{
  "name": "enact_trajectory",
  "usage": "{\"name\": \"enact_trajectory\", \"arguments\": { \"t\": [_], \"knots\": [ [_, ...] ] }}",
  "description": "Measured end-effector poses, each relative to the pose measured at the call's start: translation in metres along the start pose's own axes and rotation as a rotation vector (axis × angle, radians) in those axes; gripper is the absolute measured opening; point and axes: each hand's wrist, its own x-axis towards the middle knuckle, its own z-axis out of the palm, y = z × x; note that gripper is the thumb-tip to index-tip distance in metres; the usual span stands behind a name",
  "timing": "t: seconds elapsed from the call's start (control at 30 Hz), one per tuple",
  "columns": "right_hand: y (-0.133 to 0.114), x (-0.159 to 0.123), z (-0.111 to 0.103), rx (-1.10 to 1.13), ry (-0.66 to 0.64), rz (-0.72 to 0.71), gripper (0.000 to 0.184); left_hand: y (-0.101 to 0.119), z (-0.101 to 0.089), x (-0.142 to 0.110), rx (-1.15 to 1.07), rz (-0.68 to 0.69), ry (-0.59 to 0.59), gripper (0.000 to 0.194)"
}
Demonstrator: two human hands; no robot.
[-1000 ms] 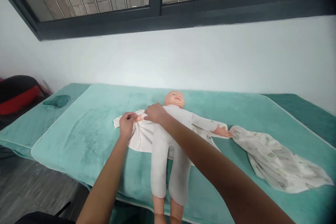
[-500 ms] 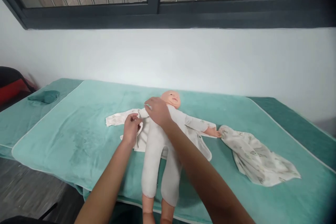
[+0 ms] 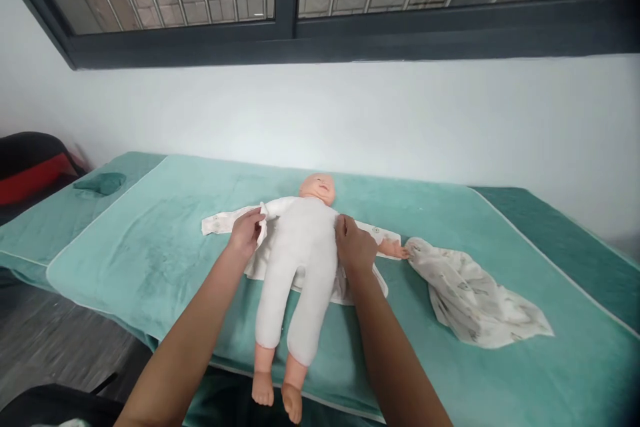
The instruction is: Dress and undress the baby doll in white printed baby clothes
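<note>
Doll (image 3: 306,233) lies on its back across the middle of the green bed (image 3: 150,233), head toward the far edge, feet at the near edge. Beneath it, a white shirt (image 3: 257,265) is spread, one sleeve stretched toward the bed's left end. With our left hand (image 3: 247,233) we pinch the shirt by the doll's arm on that side. Our right hand (image 3: 356,243) is curled at the doll's other side; we cannot tell whether it grips fabric. Patterned cloth (image 3: 470,293) lies toward the bed's right end, beside the doll's fingers.
</note>
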Motion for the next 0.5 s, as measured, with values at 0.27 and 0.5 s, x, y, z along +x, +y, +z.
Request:
{"name": "enact_trajectory", "arguments": {
  "t": [0.27,0.5],
  "knots": [
    [0.01,-0.004,0.021,0.55,0.025,-0.184,0.046,0.022,0.048,-0.01,0.166,0.053,-0.137,0.041],
    [0.008,-0.002,0.029,0.777,-0.099,-0.348,0.044,0.042,0.057,-0.045,0.423,0.137,-0.317,0.026]
  ]
}}
